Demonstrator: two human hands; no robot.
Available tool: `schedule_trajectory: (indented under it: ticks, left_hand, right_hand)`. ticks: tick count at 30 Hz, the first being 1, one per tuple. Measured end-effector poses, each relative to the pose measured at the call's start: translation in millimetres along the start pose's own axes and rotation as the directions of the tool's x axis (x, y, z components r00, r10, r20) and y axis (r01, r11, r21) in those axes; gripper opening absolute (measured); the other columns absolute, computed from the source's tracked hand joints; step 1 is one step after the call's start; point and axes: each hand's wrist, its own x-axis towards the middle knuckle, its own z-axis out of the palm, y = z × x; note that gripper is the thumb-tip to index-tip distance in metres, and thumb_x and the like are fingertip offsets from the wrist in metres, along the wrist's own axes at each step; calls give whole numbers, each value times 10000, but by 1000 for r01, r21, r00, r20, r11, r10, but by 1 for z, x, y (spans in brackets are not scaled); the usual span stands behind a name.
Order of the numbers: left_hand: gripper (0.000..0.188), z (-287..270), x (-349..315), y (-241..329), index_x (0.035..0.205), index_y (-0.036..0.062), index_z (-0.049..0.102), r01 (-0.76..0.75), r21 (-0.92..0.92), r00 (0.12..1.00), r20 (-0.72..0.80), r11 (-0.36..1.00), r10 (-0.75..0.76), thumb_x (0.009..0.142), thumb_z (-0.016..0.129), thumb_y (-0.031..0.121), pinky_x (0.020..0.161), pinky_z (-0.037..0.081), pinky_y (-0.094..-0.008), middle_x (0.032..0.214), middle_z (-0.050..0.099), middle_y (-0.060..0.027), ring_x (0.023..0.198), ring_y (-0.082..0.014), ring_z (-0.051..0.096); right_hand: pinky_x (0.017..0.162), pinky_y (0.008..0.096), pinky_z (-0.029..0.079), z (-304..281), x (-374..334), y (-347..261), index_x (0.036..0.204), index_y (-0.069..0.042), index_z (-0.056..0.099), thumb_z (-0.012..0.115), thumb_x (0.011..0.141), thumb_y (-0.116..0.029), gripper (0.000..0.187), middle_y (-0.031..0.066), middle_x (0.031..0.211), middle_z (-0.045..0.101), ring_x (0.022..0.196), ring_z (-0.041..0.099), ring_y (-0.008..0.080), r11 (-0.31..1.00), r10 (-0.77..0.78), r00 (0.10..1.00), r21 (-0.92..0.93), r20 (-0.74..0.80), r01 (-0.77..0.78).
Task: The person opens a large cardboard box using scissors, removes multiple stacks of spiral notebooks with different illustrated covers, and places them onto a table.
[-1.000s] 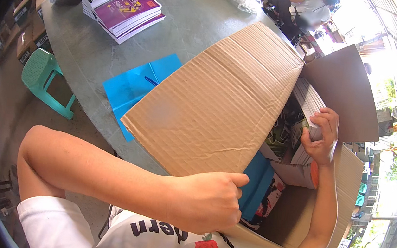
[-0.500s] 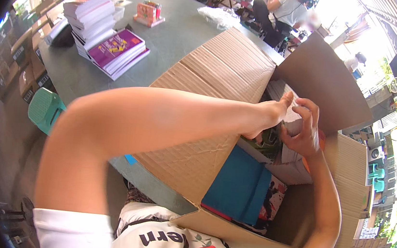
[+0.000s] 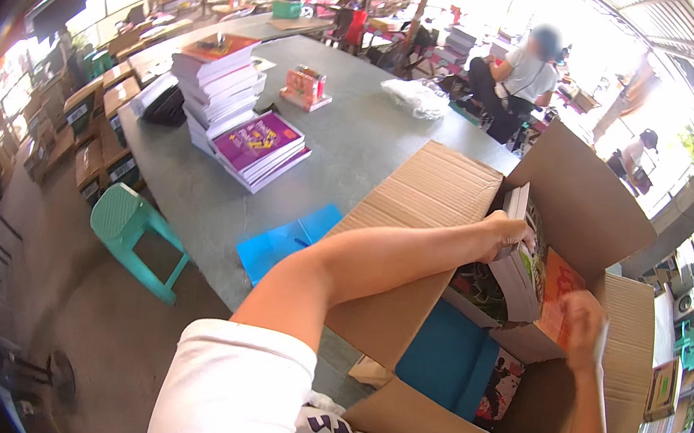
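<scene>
An open cardboard box with its flaps spread stands in front of me. My left hand reaches across its left flap and is closed on thick books with white page edges, tilted in the far part. My right hand is off the books, over the box's right side beside an orange book; motion smears its fingers. Nearer to me in the box lie a dark blue folder-like sheet and a red-and-white patterned cover.
On the grey table stand a tall book stack, purple-covered books, small orange packs, crumpled clear plastic and a blue folder. A green stool is at left. A person sits beyond.
My view has swung left. My right hand has come away from the books and moved nearer to me and right. My left hand stays at them, and the orange book shows more.
</scene>
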Motion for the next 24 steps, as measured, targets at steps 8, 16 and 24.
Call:
schedule_trajectory:
  ticks: [8,16,24]
  left_hand:
    - [359,-84,-74,44,994,-16,580,63,-550,815,510,833,275,646,664,8,772,499,-357,973,610,-138,882,-250,609]
    - [433,-346,-116,17,1125,24,494,-988,153,74,483,-1,873,738,675,91,915,417,-405,1152,545,-158,1024,-268,562]
    - [537,-538,-180,-51,1215,-17,426,-508,-407,860,-290,759,420,867,551,372,859,459,-355,1026,565,-153,921,-237,584]
  right_hand:
    - [724,374,473,28,14,-51,1106,-28,519,297,833,-675,737,118,1025,589,884,582,258,207,577,735,807,356,-553]
    - [805,328,487,186,182,-188,1089,-62,545,661,785,-206,356,72,1040,610,891,605,180,69,181,808,812,561,-579]
    - [765,361,499,392,286,-261,1032,-101,561,632,783,-322,341,68,973,631,848,619,189,89,124,743,739,657,-668]
